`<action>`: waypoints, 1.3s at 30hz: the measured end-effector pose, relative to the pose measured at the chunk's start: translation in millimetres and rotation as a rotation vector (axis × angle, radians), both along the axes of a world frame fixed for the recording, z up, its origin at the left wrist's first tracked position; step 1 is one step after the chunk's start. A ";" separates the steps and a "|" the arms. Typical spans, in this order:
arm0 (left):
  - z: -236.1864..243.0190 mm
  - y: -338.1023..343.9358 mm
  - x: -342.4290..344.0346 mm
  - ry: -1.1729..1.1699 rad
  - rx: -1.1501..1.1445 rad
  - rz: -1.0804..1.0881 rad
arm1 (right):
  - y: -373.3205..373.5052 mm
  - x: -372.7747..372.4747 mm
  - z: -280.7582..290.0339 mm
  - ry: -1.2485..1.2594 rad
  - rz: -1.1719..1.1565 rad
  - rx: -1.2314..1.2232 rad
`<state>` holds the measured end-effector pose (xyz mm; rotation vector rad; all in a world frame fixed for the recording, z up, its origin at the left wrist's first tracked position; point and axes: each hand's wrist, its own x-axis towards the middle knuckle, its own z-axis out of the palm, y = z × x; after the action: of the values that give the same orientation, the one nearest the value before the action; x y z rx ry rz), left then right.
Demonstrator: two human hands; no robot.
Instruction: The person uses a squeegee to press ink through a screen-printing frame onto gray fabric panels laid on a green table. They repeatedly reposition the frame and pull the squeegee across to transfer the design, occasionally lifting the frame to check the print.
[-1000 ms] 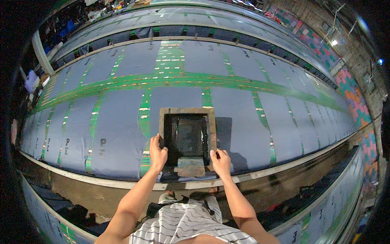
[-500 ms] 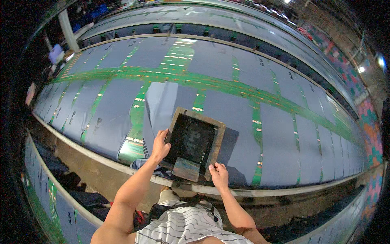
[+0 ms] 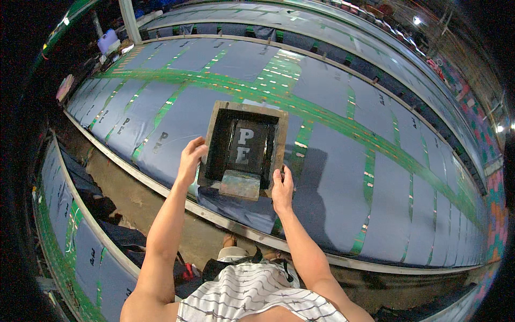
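Note:
Above the near edge of a long table I hold a wooden-framed printing screen [image 3: 282, 140] between my hands. Its dark mesh carries pale letter-shaped openings, and black ink coats its inner sides. A flat squeegee block [image 3: 240, 184] leans inside the end closest to me. My left hand [image 3: 190, 156] grips the frame's left side, its fingertips at the wood. On the lower right side, my right hand [image 3: 282, 188] holds the frame with the thumb on top. The screen casts a shadow rightward onto the blue-grey fabric panels [image 3: 339, 185]; what lies directly beneath it is hidden.
Cut fabric panels cover the long table, with green strips [image 3: 225, 80] of its surface between them; some at left bear dark prints. A raised rail [image 3: 155, 185] edges the near side. Another table [image 3: 80, 241] stands behind at lower left, more beyond the far rail. A post [image 3: 129, 21] rises far left.
The screen has moved left along the table in both hands and now faces me more squarely. My view has shifted left, showing more printed panels there.

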<state>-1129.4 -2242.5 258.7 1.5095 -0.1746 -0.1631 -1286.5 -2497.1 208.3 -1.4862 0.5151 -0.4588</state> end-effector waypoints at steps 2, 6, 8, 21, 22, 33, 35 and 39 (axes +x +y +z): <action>-37.1 54.5 6.8 0.326 -0.267 -0.164 | 21.7 12.4 8.7 0.010 0.026 0.048; -101.7 95.6 -28.4 0.493 -0.447 -0.347 | 33.8 24.5 -16.2 0.012 -0.010 -0.018; -122.4 110.4 -35.8 0.412 -0.440 -0.393 | 42.1 20.9 -16.4 -0.002 0.003 0.004; -88.7 106.8 -64.2 0.266 0.204 -0.242 | 48.7 47.8 -21.2 0.050 -0.273 0.041; -87.1 107.6 -63.6 0.263 0.252 -0.274 | 43.0 50.1 -20.8 0.046 -0.319 0.037; -116.7 122.6 -69.4 0.020 0.259 -0.201 | -45.5 19.5 0.2 -0.050 -0.564 0.001; -121.2 125.0 -69.4 -0.222 0.260 -0.143 | -47.5 11.5 7.3 -0.098 -0.520 0.110; -122.4 120.7 -71.9 -0.259 0.339 -0.046 | -69.1 -5.8 -17.9 -0.056 -0.643 0.075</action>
<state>-1201.3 -2121.8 136.3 1.8641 -0.4049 -0.0336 -1292.2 -2566.2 190.4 -1.2096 0.9585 -0.9664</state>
